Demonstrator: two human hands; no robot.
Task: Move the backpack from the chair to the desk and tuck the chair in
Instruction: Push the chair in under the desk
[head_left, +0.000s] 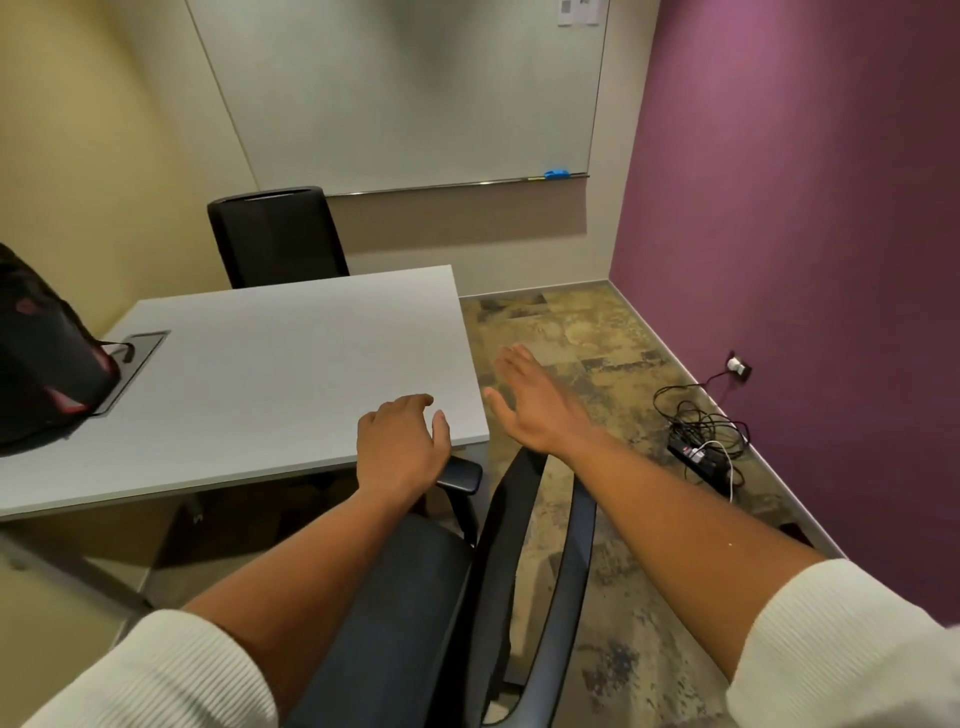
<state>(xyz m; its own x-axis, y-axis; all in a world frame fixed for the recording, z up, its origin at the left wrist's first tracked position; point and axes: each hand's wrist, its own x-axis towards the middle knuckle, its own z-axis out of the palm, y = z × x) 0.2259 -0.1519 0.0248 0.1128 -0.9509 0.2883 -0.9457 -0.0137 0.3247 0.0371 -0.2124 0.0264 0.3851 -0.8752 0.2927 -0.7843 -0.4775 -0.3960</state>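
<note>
A black backpack with red markings lies on the left part of the grey desk, partly cut off by the frame edge. A black office chair stands at the desk's near right corner, its seat below my arms and its backrest edge-on to the right. My left hand hovers over the chair's armrest at the desk edge, fingers loosely curled, holding nothing. My right hand is spread flat in the air above the top of the backrest, beside the desk corner.
A second black chair stands behind the desk's far side under a whiteboard. A cable hatch is set into the desk. On the floor at right, a power strip with tangled cables lies by the purple wall.
</note>
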